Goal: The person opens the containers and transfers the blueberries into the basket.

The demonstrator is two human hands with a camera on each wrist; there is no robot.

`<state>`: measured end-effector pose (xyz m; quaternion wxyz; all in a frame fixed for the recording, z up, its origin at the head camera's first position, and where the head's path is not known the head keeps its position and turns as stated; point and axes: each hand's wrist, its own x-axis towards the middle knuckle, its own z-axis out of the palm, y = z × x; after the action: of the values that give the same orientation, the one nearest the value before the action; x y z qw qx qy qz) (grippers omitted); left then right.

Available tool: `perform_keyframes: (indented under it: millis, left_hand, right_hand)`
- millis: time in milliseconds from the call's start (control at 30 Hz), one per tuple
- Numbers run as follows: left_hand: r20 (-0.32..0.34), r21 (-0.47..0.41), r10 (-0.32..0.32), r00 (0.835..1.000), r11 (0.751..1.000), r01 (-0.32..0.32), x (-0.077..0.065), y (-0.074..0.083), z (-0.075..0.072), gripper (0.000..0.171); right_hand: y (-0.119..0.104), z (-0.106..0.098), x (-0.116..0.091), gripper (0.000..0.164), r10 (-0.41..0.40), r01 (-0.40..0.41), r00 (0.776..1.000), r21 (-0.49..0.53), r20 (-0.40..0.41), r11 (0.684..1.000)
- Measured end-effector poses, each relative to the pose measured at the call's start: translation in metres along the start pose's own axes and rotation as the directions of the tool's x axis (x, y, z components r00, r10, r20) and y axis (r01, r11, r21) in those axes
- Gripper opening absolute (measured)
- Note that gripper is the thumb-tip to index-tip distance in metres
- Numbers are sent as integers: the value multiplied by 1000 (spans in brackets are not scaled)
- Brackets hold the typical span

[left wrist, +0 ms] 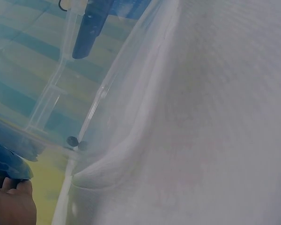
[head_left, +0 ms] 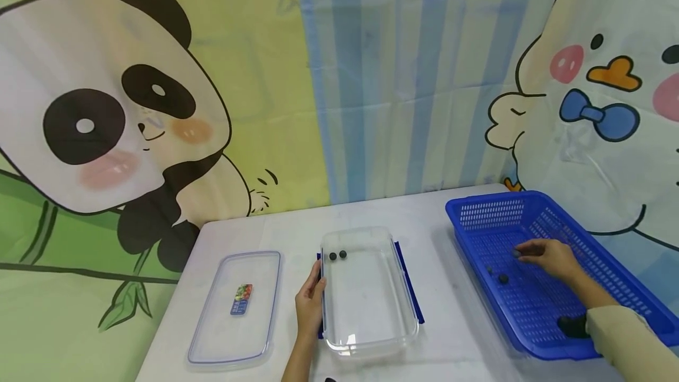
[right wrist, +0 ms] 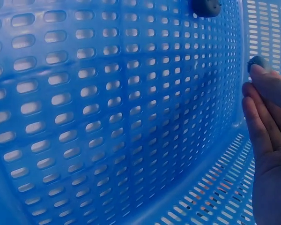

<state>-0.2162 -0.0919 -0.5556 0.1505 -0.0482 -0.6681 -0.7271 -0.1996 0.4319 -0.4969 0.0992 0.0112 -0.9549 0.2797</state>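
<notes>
A clear plastic food container [head_left: 371,311] with blue side latches stands on the table, two blueberries [head_left: 342,254] lying near its far left corner. My left hand [head_left: 309,305] grips its left side at the latch; in the left wrist view only part of that hand [left wrist: 11,201] shows. Above the floor of the blue basket [head_left: 522,335], my right hand [head_left: 549,258] pinches a small dark blueberry [right wrist: 257,63] between thumb and fingertips. Another blueberry [head_left: 503,279] rests on the basket floor, a smaller dark spot beside it.
Left of the container lies a clear lid [head_left: 233,341] with a purple-blue rim and a colourful label [head_left: 241,299]. The white table [head_left: 424,276] meets a cartoon-printed curtain [head_left: 382,75] at its back edge. The basket has raised, slotted walls.
</notes>
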Motion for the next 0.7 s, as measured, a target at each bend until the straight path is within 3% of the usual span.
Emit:
perform_keyframes:
  millis: [233,433,567,700]
  left_hand:
    - [0,-3,17,1000,1000,-17,0,2,1,40]
    - [-9,-5,22,1000,1000,-22,0,3,1,39]
    - [-4,-24,4,1000,1000,-4,0,5,0,39]
    - [13,-37,-17,1000,999,17,-1,18,0,39]
  right_hand:
    - [2,-3,-1,26,53,-52,996,-10,74,999]
    - [0,-5,2,31,75,-76,996,12,54,997]
    - [-16,-8,6,30,66,-66,998,38,23,997]
    - [-50,-14,15,33,50,-47,999,136,-14,990]
